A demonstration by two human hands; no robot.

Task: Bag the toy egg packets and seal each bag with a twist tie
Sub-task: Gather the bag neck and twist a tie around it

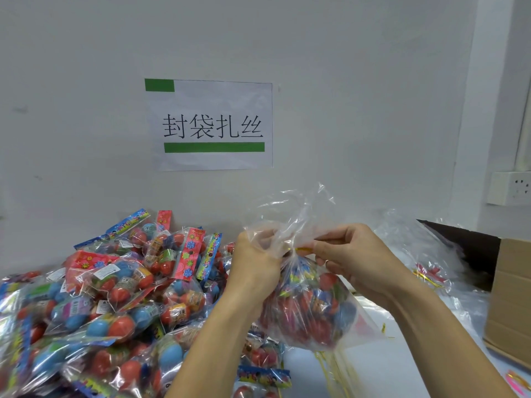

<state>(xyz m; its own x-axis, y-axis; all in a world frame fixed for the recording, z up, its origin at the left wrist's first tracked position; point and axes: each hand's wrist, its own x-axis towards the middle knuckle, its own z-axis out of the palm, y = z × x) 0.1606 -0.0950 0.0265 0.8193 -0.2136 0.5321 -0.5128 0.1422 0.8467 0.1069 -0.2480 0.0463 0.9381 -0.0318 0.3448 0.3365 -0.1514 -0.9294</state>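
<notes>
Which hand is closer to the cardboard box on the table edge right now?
Right. The right hand pinches the yellow twist tie at the bag neck, on the side toward the cardboard box. The left hand grips the neck from the far side, beside the packet pile.

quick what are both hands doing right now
Left hand: grips the gathered neck of the clear plastic bag of toy eggs.
Right hand: pinches the yellow twist tie.

Two hands, left hand [253,265], right hand [353,254], one filled clear bag [310,305], one gold twist tie [301,249] at its neck, one wall sign [212,124], one cardboard box [511,300], one wall socket [510,188], toy egg packets [115,297] too many to count.
</notes>
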